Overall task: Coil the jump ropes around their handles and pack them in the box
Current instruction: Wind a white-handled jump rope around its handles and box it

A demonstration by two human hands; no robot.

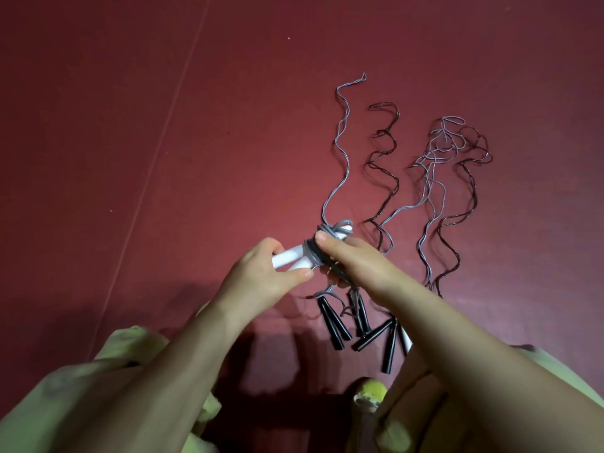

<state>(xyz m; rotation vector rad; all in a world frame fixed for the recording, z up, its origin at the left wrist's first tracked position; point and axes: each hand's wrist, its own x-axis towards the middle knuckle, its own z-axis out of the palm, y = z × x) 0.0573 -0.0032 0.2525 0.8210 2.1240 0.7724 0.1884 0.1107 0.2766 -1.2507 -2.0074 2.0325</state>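
Note:
My left hand (261, 276) grips the white handles (291, 256) of a grey jump rope held just above the floor. My right hand (356, 259) pinches the grey rope coil (313, 248) wrapped around those handles. The rest of that grey rope (341, 138) trails away in a wavy line over the dark red floor. Several black handles (333, 322) lie under my right wrist. Their dark rope (387, 178) and a tangle of grey and dark ropes (451, 152) stretch out to the right. No box is in view.
The dark red floor mat (163, 125) has a seam running diagonally at the left. My knees in yellow-green clothing (130, 348) sit at the bottom of the view. One white handle (406, 343) peeks out beneath my right forearm.

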